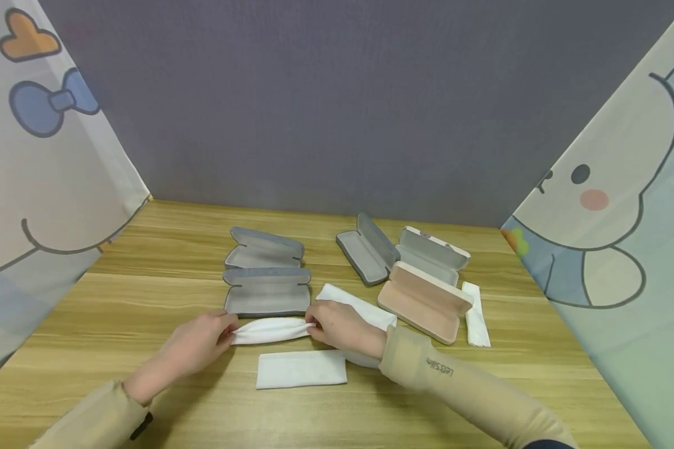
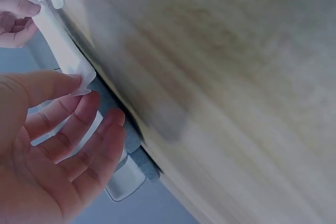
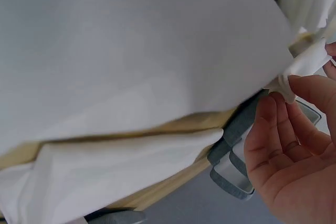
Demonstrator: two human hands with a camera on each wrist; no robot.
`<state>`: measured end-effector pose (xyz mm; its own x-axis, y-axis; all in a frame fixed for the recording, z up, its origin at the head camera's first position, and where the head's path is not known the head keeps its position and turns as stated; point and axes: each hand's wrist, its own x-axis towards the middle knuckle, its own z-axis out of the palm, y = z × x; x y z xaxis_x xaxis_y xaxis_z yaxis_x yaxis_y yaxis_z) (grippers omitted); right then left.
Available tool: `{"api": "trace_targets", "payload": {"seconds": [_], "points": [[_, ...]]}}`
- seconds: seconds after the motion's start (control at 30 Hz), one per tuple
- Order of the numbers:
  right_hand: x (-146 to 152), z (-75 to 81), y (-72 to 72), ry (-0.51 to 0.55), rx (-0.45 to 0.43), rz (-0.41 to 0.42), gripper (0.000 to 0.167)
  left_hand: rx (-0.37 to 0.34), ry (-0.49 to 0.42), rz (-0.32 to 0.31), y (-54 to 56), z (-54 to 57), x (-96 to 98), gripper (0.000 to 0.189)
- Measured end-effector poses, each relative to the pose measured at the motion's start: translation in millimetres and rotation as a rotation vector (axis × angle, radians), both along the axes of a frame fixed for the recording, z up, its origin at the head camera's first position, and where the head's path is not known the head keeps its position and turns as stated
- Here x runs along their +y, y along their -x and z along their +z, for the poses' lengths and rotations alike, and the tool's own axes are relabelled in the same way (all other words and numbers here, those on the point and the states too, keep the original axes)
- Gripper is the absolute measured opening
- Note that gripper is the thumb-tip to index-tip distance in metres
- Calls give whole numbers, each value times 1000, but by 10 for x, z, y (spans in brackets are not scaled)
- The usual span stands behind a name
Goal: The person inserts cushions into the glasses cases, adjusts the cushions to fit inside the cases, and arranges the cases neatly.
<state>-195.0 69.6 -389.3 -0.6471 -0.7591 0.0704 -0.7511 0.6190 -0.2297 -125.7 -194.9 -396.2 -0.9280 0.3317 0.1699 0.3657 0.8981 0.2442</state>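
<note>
And here's the white cloth [image 1: 272, 330], gathered into a narrow strip, running side to side between two hands! The left hand [image 1: 199, 343] pinches one end, thumb against fingers; the right hand [image 1: 342, 327] has the other end in its fingertips. Look at the shape: fuller through the middle, creased lengthwise, drawn thin where it's pinched. It sits right along the near edge of an opened grey case [image 1: 268, 304], while a flat folded cloth [image 1: 301, 369] lies just beside it, on the person's side.
</note>
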Motion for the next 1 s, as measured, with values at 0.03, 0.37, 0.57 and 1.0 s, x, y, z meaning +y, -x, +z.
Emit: {"api": "trace_targets", "payload": {"seconds": [0.03, 0.37, 0.57, 1.0], "points": [[5, 8, 3, 10, 3, 2, 6, 0, -1, 0, 1, 8, 1, 22], [40, 155, 18, 73, 22, -20, 6, 67, -43, 19, 8, 109, 15, 21], [44, 213, 49, 135, 19, -31, 6, 102, -71, 27, 64, 169, 1, 20], [-26, 249, 188, 186, 8, -74, 5, 150, -124, 52, 207, 212, -69, 7]]}}
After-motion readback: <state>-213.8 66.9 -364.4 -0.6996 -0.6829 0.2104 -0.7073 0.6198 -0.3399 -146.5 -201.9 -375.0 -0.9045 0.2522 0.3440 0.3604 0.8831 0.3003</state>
